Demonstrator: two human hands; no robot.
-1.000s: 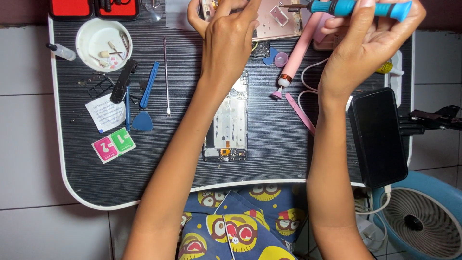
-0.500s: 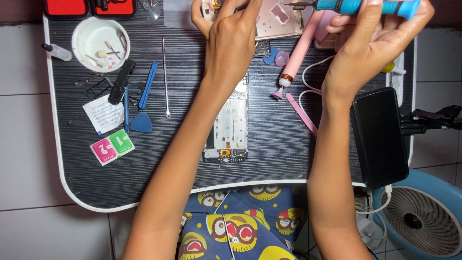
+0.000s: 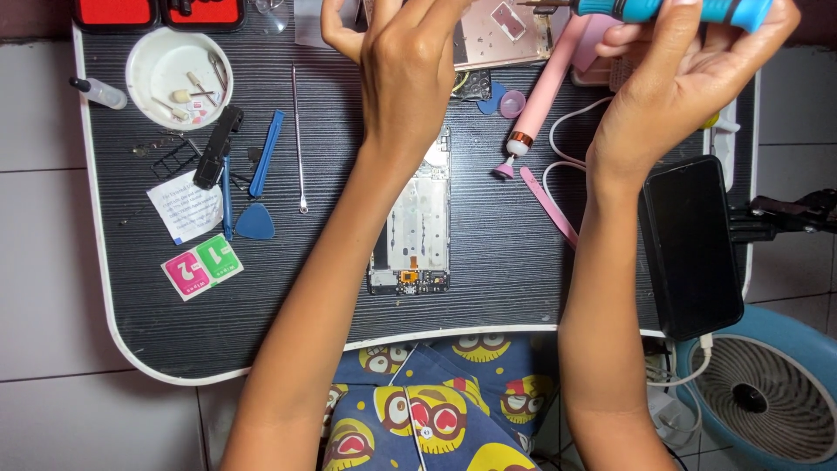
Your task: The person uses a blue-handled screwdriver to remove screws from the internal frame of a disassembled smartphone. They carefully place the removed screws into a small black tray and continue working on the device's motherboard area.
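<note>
**Hand and Tool Positions at the Far Edge of the Counter**

The right hand (image 3: 689,87) holds a blue-handled screwdriver (image 3: 671,10); its fingers (image 3: 663,39) are wrapped around the handle, and the tip points left toward a pink phone back cover (image 3: 501,35) at the far edge of the dark counter (image 3: 523,270). The left hand (image 3: 405,65) rests on the left part of that cover; its fingers curl over the edge, gripping it.

Under the left forearm, at the counter's centre, lies an opened phone frame (image 3: 418,227). Right of it lie a pink pen-shaped tool (image 3: 536,109) and a pink strip (image 3: 549,205). A black phone (image 3: 693,244) lies near the right edge. On the left lie a white dish (image 3: 179,65) of small parts, a blue pry tool (image 3: 266,153), a blue pick (image 3: 255,222) and a pink-and-green packet (image 3: 202,266).
</note>
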